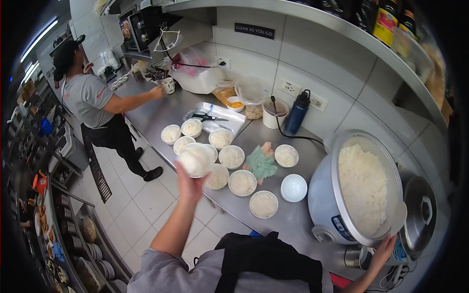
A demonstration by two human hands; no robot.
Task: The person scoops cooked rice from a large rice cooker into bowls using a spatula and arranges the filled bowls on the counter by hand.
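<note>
My left hand (pixel 189 184) is closed around a white bowl of rice (pixel 195 160), lifted above the counter's front edge. Several more rice-filled bowls (pixel 242 183) stand below and beside it. A bowl with no rice in it (pixel 294 188) sits between them and the large rice cooker (pixel 321 195). That cooker is uncovered and full of white rice (pixel 362 188). By its right rim, my right hand (pixel 385 250) grips what looks like a pale rice paddle (pixel 398 219); the grip is partly hidden.
A green cloth (pixel 261 162) lies among the bowls. Scissors (pixel 209 117) rest on plastic bags (pixel 227 122) behind them. A dark blue bottle (pixel 297 113) and a white tub (pixel 274 113) stand by the wall. A co-worker (pixel 93 97) stands at the counter's far left, reaching toward a cup (pixel 168 86).
</note>
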